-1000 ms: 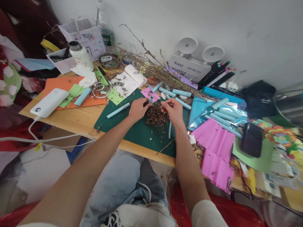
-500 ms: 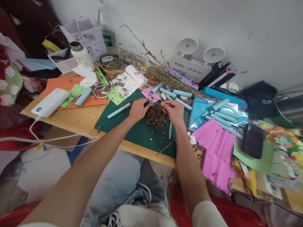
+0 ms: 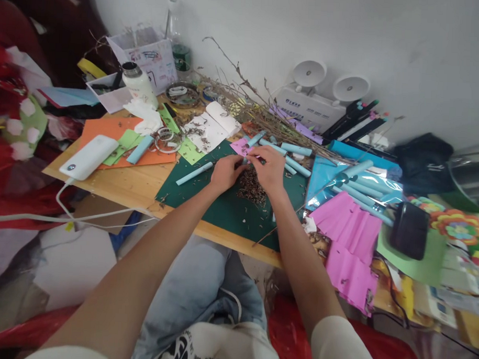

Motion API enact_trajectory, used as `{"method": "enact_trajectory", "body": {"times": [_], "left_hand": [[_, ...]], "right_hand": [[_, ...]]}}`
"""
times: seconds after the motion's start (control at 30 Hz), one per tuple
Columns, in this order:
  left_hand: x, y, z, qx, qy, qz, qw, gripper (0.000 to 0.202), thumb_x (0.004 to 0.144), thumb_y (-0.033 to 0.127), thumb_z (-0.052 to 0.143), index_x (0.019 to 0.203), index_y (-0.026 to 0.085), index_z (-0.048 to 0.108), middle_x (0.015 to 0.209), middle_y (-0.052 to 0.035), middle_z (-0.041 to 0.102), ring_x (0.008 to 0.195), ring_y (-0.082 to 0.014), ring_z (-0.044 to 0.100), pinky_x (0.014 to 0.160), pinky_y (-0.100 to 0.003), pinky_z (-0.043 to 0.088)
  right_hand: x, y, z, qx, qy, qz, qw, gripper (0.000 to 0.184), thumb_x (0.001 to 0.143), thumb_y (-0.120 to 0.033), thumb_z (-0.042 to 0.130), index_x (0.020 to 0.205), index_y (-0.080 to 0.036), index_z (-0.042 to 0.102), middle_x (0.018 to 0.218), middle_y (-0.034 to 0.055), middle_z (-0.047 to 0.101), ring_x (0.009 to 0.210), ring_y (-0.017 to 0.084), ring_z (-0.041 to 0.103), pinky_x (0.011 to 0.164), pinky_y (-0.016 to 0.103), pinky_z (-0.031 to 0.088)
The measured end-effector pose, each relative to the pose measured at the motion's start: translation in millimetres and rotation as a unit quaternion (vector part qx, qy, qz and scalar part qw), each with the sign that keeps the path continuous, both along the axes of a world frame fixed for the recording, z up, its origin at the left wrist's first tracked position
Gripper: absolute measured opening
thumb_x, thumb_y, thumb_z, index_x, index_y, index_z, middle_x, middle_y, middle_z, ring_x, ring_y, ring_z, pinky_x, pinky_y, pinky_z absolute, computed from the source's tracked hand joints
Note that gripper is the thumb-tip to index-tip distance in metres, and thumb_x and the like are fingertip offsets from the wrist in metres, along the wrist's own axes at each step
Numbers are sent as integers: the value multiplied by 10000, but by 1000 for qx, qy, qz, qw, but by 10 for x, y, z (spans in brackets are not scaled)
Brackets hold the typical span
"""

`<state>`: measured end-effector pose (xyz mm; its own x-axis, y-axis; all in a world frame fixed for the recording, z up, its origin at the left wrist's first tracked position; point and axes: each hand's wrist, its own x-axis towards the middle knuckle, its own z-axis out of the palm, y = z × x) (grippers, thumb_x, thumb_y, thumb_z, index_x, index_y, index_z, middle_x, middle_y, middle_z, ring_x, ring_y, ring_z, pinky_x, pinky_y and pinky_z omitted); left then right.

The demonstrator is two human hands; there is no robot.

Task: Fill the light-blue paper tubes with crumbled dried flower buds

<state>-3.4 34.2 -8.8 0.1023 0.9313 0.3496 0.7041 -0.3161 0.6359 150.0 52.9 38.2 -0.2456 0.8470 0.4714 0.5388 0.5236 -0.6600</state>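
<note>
My left hand (image 3: 225, 172) and my right hand (image 3: 269, 168) meet over the far edge of a heap of dried plant bits (image 3: 252, 189) on a dark green cutting mat (image 3: 218, 207). The left fingers are curled round a small light-blue paper tube, mostly hidden between the hands. The right fingertips are pinched together right at the left hand's fingers; what they hold is too small to make out. A pink paper scrap (image 3: 239, 146) lies just beyond the hands. A longer blue paper tube (image 3: 195, 173) lies on the mat to the left.
More blue tubes (image 3: 359, 183) and pink folded sheets (image 3: 349, 238) lie to the right beside a black object (image 3: 408, 230). Dried branches (image 3: 246, 104) run along the wall. A white power bank (image 3: 88, 156) with its cable, orange paper (image 3: 103, 130) and a white bottle (image 3: 138, 84) are on the left.
Both hands have moved together toward the far side of the heap; the right hand now touches the left hand's fingers. The camera has shifted slightly left.
</note>
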Motion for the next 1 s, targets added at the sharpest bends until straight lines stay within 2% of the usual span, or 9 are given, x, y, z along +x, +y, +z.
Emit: {"method": "enact_trajectory", "body": {"times": [0.13, 0.23, 0.3, 0.4, 0.53, 0.67, 0.73, 0.9, 1.0], "left_hand": [[0, 2, -2, 3, 2, 4, 1000, 165, 903, 326, 580, 831, 186, 631, 788, -27, 643, 738, -173, 545, 684, -285, 394], [3, -1, 11, -2, 7, 9, 1000, 184, 897, 335, 587, 792, 188, 622, 772, -28, 640, 722, -173, 542, 672, -286, 391], [4, -1, 14, -7, 9, 11, 1000, 198, 893, 350, 597, 779, 190, 622, 765, -29, 640, 718, -175, 544, 670, -289, 393], [5, 1, 8, -9, 3, 14, 1000, 192, 889, 368, 609, 821, 191, 642, 794, -38, 655, 751, -185, 565, 699, -295, 412], [6, 9, -7, -9, -7, 19, 1000, 191, 879, 377, 632, 877, 188, 662, 845, -54, 678, 818, -202, 596, 744, -304, 429], [4, 22, -11, -5, -9, 18, 1000, 241, 907, 411, 590, 857, 187, 663, 821, -62, 675, 774, -193, 592, 716, -305, 423], [2, 27, -9, -4, -3, 19, 1000, 277, 920, 440, 562, 863, 190, 666, 813, -66, 675, 762, -193, 589, 712, -310, 424], [-1, 34, -8, -5, -1, 18, 1000, 306, 924, 465, 543, 893, 189, 673, 831, -70, 681, 780, -198, 594, 731, -317, 436], [-1, 37, -12, -10, -1, 21, 1000, 293, 919, 458, 552, 892, 194, 675, 837, -68, 682, 784, -201, 592, 733, -318, 436]], "right_hand": [[61, -59, -43, 48, -49, 17, 998, 179, 909, -322, 584, 958, -245, 739, 1112, 75, 670, 1074, 231, 588, 979, 407, 467], [67, -127, 33, 55, -33, 5, 998, 235, 933, -350, 535, 1045, -244, 712, 1149, 92, 643, 1070, 231, 589, 932, 383, 492], [85, -181, 125, 37, -35, -11, 999, 264, 947, -355, 499, 1074, -235, 697, 1100, 95, 656, 987, 222, 614, 863, 358, 512], [210, -330, 269, -38, -126, -76, 988, 247, 917, -377, 539, 974, -215, 717, 920, 91, 699, 832, 230, 628, 814, 365, 502], [569, -694, 376, -166, -253, -274, 913, 323, 900, -427, 532, 851, -183, 736, 810, 140, 721, 789, 277, 658, 761, 384, 482], [904, -1019, 377, -258, -310, -354, 844, 339, 888, -410, 517, 898, -172, 759, 854, 187, 732, 842, 324, 684, 722, 389, 472], [974, -1087, 356, -280, -325, -348, 833, 341, 887, -400, 511, 896, -172, 765, 859, 190, 735, 857, 326, 692, 708, 376, 467], [808, -1040, 235, -277, -342, -270, 856, 381, 882, -477, 503, 866, -192, 756, 853, 159, 748, 853, 288, 707, 696, 336, 478], [660, -966, 153, -310, -376, -258, 834, 314, 834, -392, 552, 855, -148, 748, 913, 202, 742, 882, 284, 713, 715, 327, 487]]}}
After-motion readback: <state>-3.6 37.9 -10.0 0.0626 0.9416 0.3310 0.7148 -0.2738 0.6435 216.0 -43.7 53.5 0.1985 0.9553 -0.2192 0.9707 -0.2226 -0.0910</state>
